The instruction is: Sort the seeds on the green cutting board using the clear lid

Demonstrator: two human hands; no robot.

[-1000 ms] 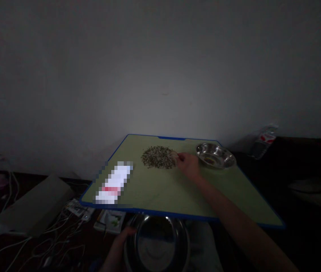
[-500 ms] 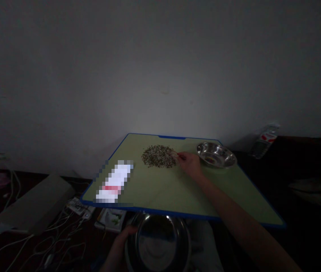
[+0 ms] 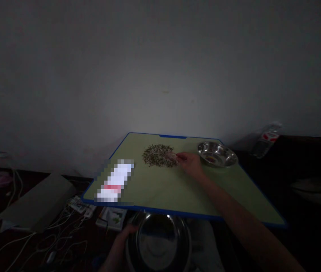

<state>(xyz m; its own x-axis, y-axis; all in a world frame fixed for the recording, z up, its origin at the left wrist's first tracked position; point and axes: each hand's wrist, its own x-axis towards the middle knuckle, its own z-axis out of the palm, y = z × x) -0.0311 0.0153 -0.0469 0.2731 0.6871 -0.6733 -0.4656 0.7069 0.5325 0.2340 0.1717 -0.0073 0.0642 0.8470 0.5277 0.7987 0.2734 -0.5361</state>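
Observation:
A mixed heap of small dark and pale grains or seeds (image 3: 157, 155) lies spread on a pale green board (image 3: 154, 189) with a blue edge. My right hand (image 3: 190, 163) is at the heap's right side, fingers pinched on a small pale, spoon-like thing (image 3: 172, 155) that reaches into the grains. Its exact shape is blurred. Below the board's near edge, my left hand (image 3: 124, 236) grips the left rim of a shiny metal basin (image 3: 158, 241), thumb over the rim. Dim light hides what the basin holds.
A second metal basin (image 3: 217, 154) stands on the board right of my right hand. A blurred-out bright object (image 3: 115, 181) lies at the board's left. A plastic bottle (image 3: 266, 139) leans at the right; cables (image 3: 55, 234) and a cardboard box (image 3: 37, 202) are at lower left.
The pale spoon-like thing in my right hand has moved slightly left, further into the grains. My left hand keeps its hold on the basin.

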